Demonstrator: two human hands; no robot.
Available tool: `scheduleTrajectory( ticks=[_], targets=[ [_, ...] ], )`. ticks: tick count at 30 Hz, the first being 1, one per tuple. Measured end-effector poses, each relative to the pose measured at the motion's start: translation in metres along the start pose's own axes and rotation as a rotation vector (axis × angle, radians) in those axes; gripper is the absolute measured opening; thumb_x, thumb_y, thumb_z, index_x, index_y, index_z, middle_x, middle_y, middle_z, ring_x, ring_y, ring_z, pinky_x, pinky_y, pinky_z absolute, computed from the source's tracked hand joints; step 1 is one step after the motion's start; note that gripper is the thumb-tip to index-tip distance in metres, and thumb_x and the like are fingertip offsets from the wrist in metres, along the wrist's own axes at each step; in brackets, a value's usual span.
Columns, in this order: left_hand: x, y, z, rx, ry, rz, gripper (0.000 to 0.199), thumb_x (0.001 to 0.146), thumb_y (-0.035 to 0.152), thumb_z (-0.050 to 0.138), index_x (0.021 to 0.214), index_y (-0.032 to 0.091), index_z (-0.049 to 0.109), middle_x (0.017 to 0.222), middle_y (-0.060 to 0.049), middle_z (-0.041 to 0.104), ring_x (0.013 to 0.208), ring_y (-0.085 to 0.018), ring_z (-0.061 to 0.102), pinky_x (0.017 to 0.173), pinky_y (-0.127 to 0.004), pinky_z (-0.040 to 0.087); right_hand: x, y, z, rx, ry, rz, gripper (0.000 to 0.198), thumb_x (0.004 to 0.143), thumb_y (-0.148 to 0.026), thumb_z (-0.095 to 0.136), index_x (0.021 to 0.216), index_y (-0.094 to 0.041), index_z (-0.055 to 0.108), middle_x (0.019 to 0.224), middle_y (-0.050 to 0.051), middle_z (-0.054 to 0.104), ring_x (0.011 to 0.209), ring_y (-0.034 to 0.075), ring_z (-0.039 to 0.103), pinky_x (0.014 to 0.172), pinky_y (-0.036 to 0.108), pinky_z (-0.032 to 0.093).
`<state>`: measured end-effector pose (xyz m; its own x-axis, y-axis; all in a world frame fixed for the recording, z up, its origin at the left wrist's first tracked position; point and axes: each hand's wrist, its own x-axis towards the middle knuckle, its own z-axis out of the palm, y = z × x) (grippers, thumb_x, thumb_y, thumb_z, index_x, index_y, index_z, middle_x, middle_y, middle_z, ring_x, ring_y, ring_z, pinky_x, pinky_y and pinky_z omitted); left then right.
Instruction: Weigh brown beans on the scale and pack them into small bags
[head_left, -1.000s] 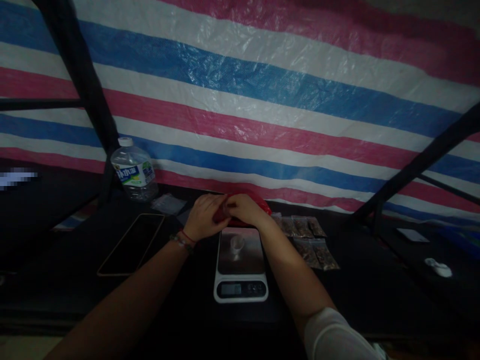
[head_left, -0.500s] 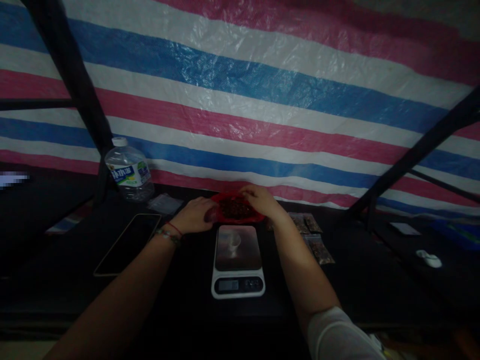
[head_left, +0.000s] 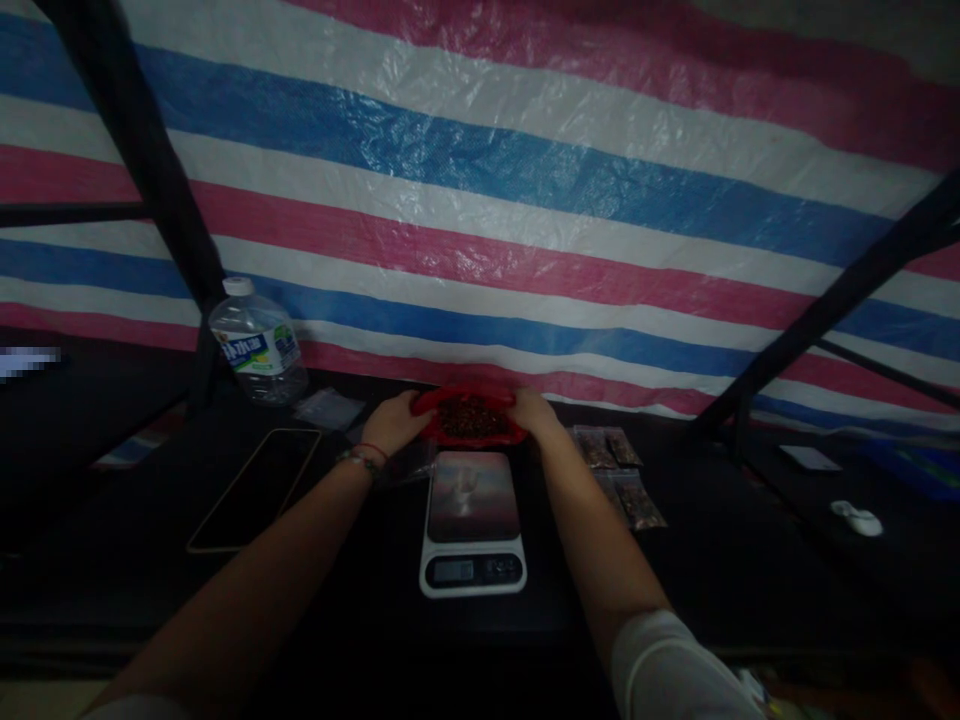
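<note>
Behind the scale lies a red holder (head_left: 499, 437), a bag or shallow dish that I cannot tell apart, with dark brown crumbly bits (head_left: 472, 415) in it. My left hand (head_left: 399, 422) grips its left edge, thumb towards the middle. At the right edge my right hand (head_left: 534, 412) is closed on the rim, its fingertips partly hidden. In front stands a white kitchen scale (head_left: 474, 520) with a shiny plate; a pale patch on the plate looks like a reflection. Beside my left wrist lies a clear plastic bag (head_left: 412, 462).
Several small zip bags (head_left: 637, 500) of brown bits lie right of my right forearm. To the left are a phone (head_left: 259, 490), clear bags (head_left: 328, 408) and a large plastic bottle (head_left: 259, 345). A white mouse (head_left: 857, 518) lies far right. Striped sheeting (head_left: 480, 250) hangs behind.
My right hand has moved from over the red holder to its right edge. My left hand has shifted slightly up and left along its side. The clear bag by my left wrist now shows.
</note>
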<state>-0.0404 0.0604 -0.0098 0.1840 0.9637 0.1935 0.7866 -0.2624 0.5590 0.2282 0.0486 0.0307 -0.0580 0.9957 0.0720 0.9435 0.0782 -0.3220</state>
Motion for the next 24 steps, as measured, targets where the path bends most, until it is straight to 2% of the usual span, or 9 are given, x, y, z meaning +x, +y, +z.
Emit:
scheduleTrajectory(
  ticks=[3, 6, 8, 13, 17, 20, 24],
  targets=[
    [0.007, 0.016, -0.007, 0.052, -0.025, -0.015, 0.027, 0.080, 0.036, 0.053, 0.088, 0.018, 0.071, 0.092, -0.011, 0.074, 0.087, -0.026, 0.069, 0.078, -0.029, 0.049, 0.004, -0.001, -0.001, 0.044, 0.070, -0.024, 0.030, 0.086, -0.019, 0.050, 0.107, -0.015, 0.072, 0.105, 0.014, 0.073, 0.103, 0.025, 0.067, 0.090, 0.033, 0.048],
    [0.009, 0.036, -0.022, -0.040, 0.147, 0.026, 0.032, 0.080, 0.032, 0.050, 0.100, 0.017, 0.071, 0.097, -0.009, 0.074, 0.090, -0.024, 0.068, 0.081, -0.029, 0.050, 0.004, -0.007, -0.010, 0.149, 0.254, -0.068, 0.035, 0.085, -0.019, 0.049, 0.114, -0.017, 0.068, 0.109, 0.011, 0.072, 0.104, 0.023, 0.066, 0.091, 0.032, 0.049],
    [0.008, 0.045, -0.028, -0.090, 0.218, 0.039, 0.037, 0.081, 0.035, 0.050, 0.106, 0.016, 0.070, 0.099, -0.008, 0.073, 0.091, -0.024, 0.068, 0.081, -0.030, 0.050, 0.001, -0.013, -0.015, 0.203, 0.322, -0.057, 0.036, 0.084, -0.021, 0.049, 0.115, -0.016, 0.067, 0.108, 0.011, 0.072, 0.101, 0.023, 0.067, 0.090, 0.032, 0.050],
    [0.006, 0.048, -0.027, -0.056, 0.079, -0.005, 0.029, 0.080, 0.035, 0.053, 0.091, 0.017, 0.073, 0.092, -0.010, 0.074, 0.091, -0.027, 0.068, 0.081, -0.032, 0.050, -0.001, -0.019, -0.012, 0.252, 0.266, -0.122, 0.037, 0.082, -0.019, 0.051, 0.116, -0.018, 0.066, 0.112, 0.009, 0.071, 0.105, 0.022, 0.065, 0.094, 0.031, 0.047],
    [0.007, 0.035, -0.019, -0.084, 0.175, -0.059, 0.031, 0.080, 0.029, 0.053, 0.104, 0.016, 0.069, 0.100, -0.011, 0.073, 0.094, -0.026, 0.068, 0.082, -0.032, 0.051, 0.002, -0.014, -0.007, 0.214, 0.285, 0.002, 0.036, 0.082, -0.023, 0.052, 0.115, -0.013, 0.065, 0.107, 0.012, 0.072, 0.100, 0.024, 0.066, 0.090, 0.033, 0.050],
    [0.009, 0.026, -0.012, -0.101, 0.075, -0.071, 0.034, 0.076, 0.030, 0.058, 0.105, 0.016, 0.068, 0.102, -0.012, 0.073, 0.094, -0.026, 0.069, 0.081, -0.031, 0.051, 0.004, -0.010, -0.004, 0.192, 0.196, -0.043, 0.034, 0.083, -0.021, 0.051, 0.113, -0.015, 0.066, 0.111, 0.013, 0.071, 0.104, 0.024, 0.065, 0.092, 0.032, 0.048],
    [0.013, 0.017, -0.003, -0.190, -0.053, -0.066, 0.033, 0.073, 0.038, 0.064, 0.097, 0.018, 0.072, 0.096, -0.009, 0.075, 0.090, -0.027, 0.070, 0.076, -0.030, 0.052, 0.004, -0.008, 0.000, 0.244, 0.182, -0.097, 0.036, 0.085, -0.020, 0.051, 0.117, -0.017, 0.066, 0.116, 0.011, 0.070, 0.109, 0.022, 0.065, 0.093, 0.030, 0.048]
  ],
)
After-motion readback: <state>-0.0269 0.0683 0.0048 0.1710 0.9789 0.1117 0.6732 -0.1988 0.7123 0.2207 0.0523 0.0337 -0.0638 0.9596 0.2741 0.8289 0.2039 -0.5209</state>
